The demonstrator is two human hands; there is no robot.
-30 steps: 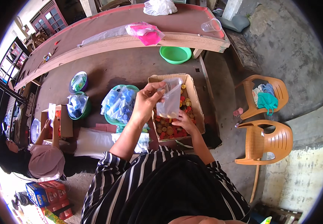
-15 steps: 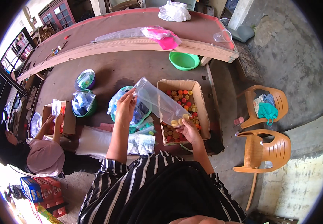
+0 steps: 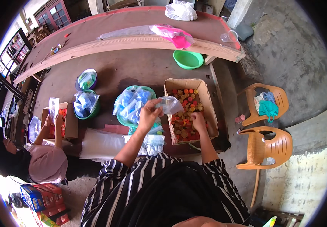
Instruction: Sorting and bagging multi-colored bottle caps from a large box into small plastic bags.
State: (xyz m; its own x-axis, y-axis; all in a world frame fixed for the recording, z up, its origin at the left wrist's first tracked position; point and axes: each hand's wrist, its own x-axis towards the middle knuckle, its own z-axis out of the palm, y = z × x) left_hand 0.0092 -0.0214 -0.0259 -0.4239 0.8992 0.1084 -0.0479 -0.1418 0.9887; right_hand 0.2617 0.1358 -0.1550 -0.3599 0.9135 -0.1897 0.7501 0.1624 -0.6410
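Observation:
My left hand [image 3: 151, 112] pinches a clear plastic bag [image 3: 170, 105], which hangs over the left wall of a cardboard box [image 3: 212, 104]. Inside the box lie many loose bottle caps [image 3: 183, 133] in red, orange and yellow. My right hand [image 3: 198, 121] is down among the caps at the box's right side, its fingers curled inward; what they grip, if anything, is hidden. Left of the box, a green basin [image 3: 154, 93] is heaped with filled plastic bags [image 3: 133, 104] that show blue contents.
Flat clear bags [image 3: 101, 144] and bagged items [image 3: 152, 144] lie along the near table edge. At left, a co-worker [image 3: 48, 160] holds a clear bag above another box [image 3: 71, 123]. Several bowls, a green basin [image 3: 189, 59], a raised wooden ledge [image 3: 125, 44] and orange chairs [image 3: 256, 151] surround this area.
My right hand has left the bag's lower end and gone down into the caps. My left hand has lowered and moved right, and the bag now looks shorter and bunched.

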